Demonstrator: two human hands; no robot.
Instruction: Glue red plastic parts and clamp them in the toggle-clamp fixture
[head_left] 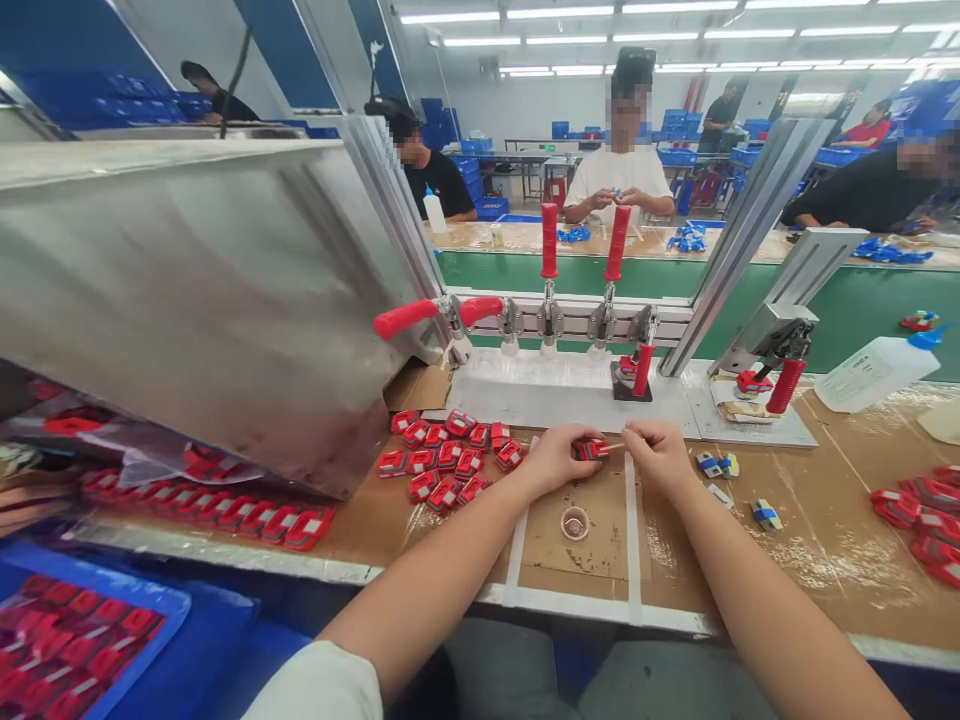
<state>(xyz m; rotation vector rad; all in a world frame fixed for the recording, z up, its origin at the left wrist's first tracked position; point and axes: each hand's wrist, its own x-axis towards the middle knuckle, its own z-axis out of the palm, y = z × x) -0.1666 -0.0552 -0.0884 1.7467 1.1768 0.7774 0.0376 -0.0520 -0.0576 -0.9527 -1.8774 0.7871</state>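
My left hand (pixel 556 460) is closed around a small red-and-grey plastic part (pixel 592 450), held over the bench. A thin pale stick (pixel 616 446) is pinched in my right hand (pixel 660 457), its tip at the part's right side. Whether the tip touches the part I cannot tell. Below both hands a small round cup (pixel 575 523) stands on a taped cardboard sheet (pixel 540 548). A loose group of similar red parts (pixel 448 457) lies left of my left hand. Several small white, blue and yellow pieces (pixel 766 515) lie to the right of my right hand.
Toggle clamps with red handles (pixel 550 240) line a metal frame behind my hands. A large metal housing (pixel 180 300) fills the left, beside a blue bin (pixel 142 660) of red parts. At right are a bottle (pixel 874 375) and more red parts (pixel 919 515). Co-workers sit opposite.
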